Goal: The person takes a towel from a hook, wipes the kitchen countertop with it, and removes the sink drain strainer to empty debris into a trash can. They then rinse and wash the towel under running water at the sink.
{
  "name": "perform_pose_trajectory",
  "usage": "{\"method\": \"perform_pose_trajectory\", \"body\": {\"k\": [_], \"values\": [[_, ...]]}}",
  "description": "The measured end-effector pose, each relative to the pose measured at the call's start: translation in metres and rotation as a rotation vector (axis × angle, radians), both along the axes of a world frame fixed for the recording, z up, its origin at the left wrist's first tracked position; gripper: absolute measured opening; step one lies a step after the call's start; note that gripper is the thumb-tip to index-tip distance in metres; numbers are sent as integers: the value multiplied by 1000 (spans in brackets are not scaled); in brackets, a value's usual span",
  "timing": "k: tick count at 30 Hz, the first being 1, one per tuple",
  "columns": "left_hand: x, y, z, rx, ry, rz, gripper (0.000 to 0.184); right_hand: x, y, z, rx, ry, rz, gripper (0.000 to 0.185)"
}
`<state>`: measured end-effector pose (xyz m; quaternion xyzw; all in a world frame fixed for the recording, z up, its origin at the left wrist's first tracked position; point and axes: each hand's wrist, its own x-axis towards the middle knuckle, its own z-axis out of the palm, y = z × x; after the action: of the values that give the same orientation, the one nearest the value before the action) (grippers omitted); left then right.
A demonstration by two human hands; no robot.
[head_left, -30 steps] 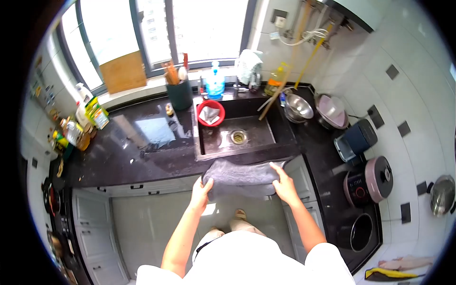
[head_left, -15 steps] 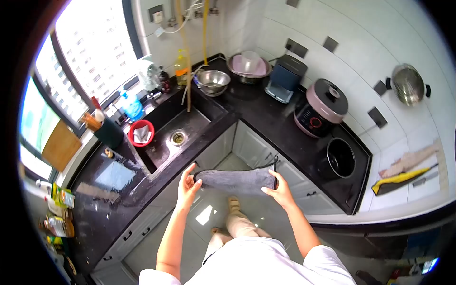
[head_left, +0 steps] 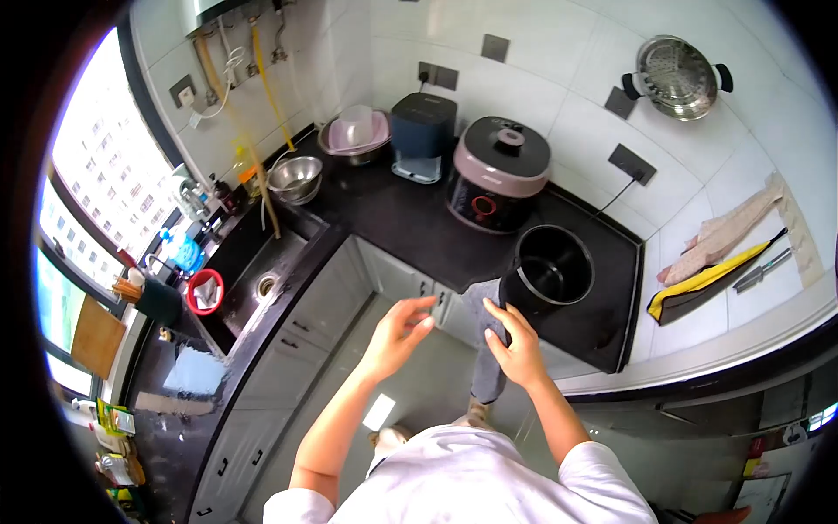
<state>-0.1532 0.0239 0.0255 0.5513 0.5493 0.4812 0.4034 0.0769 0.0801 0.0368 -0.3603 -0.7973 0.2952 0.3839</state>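
A grey cloth (head_left: 490, 368) with a dark edge hangs lengthwise at the front edge of the counter, its upper end by the black inner pot (head_left: 529, 293). My right hand (head_left: 521, 348) pinches the cloth along its right side between thumb and fingers; part of the grip is hidden. To the left, my left hand (head_left: 394, 339) is in the air with fingers apart and nothing in it. Behind the pot stands a pink and black electric pressure cooker (head_left: 498, 175) with its lid on.
The black counter (head_left: 393, 205) bends around a corner. On it are a blue-black appliance (head_left: 423, 131), steel bowls (head_left: 295, 179) and a basin (head_left: 330, 140). At left is the sink (head_left: 249, 301) with a red bowl (head_left: 217, 301). A steamer pot (head_left: 676, 77) and gloves hang on the wall.
The cloth, stretched level between both hands before, now hangs down at my right hand. My left hand has let go of it. The view has turned right, toward the pot.
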Motion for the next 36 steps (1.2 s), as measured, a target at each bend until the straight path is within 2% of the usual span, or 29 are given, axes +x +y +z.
{"method": "perform_pose_trajectory", "body": {"k": [2,4,5,7,10,11,15,20,23,28,30,33,36], "values": [[55,48,44,66,59,-18,39,33,22,16,102,19,30,40],[108,105,53,54,0,-35,35,72,44,21,138,28,48,39],[129,129,60,-19,47,-110,34,91,58,17,227,6,36,37],[173,167,84,-95,151,-226,30,129,81,21,222,-5,43,35],[234,219,73,55,-171,-398,28,180,104,21,262,1,-9,32],[248,229,77,-64,-195,-429,25,196,108,25,251,1,-31,33],[318,247,111,-208,-247,-488,22,257,119,44,240,33,-144,30],[394,267,131,-141,-228,-665,17,313,116,74,324,107,-317,23],[441,272,147,-48,-349,-778,14,340,114,88,418,52,-549,23],[508,274,193,123,-346,-896,13,373,109,122,465,-10,-837,28],[533,275,211,235,-388,-925,14,384,107,130,441,-2,-905,39],[559,264,249,392,-395,-887,16,382,100,156,540,30,-1059,50],[582,255,274,445,-552,-926,15,389,97,152,878,-66,-1113,47]]}}
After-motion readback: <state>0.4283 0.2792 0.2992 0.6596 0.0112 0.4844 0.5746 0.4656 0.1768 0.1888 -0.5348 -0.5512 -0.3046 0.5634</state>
